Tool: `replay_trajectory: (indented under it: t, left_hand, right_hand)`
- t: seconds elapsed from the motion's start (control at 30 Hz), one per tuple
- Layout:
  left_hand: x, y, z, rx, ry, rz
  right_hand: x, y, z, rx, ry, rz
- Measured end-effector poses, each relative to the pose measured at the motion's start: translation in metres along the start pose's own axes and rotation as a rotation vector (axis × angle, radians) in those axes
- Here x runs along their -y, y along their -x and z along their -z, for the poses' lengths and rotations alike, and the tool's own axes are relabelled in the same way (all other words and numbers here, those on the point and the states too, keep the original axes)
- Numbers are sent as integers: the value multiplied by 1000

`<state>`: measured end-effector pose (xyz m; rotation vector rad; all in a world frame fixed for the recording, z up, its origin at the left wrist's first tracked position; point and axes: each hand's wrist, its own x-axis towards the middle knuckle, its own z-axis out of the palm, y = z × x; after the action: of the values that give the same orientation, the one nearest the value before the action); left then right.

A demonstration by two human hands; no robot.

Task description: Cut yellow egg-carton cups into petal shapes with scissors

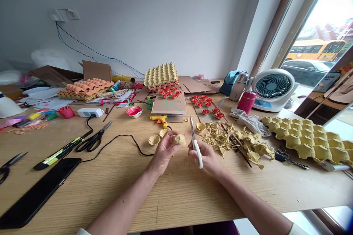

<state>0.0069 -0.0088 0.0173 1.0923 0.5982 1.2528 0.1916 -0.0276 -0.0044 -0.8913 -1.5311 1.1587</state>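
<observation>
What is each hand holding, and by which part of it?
The left hand holds a carton cup by its side, between thumb and fingers; the right hand holds the scissors by the white handles.

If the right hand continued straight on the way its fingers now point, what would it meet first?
The right hand would probably meet the egg-carton cup held in the left hand, though depth is unclear.
</observation>
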Motion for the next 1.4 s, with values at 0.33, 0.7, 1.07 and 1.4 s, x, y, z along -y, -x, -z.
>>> replay_trajectory:
  t: [0.33,0.7,1.07,1.4]
  left_hand:
    - [11,5,-8,43,79,199]
    - [3,0,5,-43,192,311]
    - [3,-3,10,22,163,320]
    - [0,-4,1,-130,-169,81]
  right_hand:
    - [11,-1,1,-106,-240,-86]
    - [7,-1,4,29,-326,-178]
    - [4,-1,4,273,-376,-290]
    - [15,3,4,70,-5,-178]
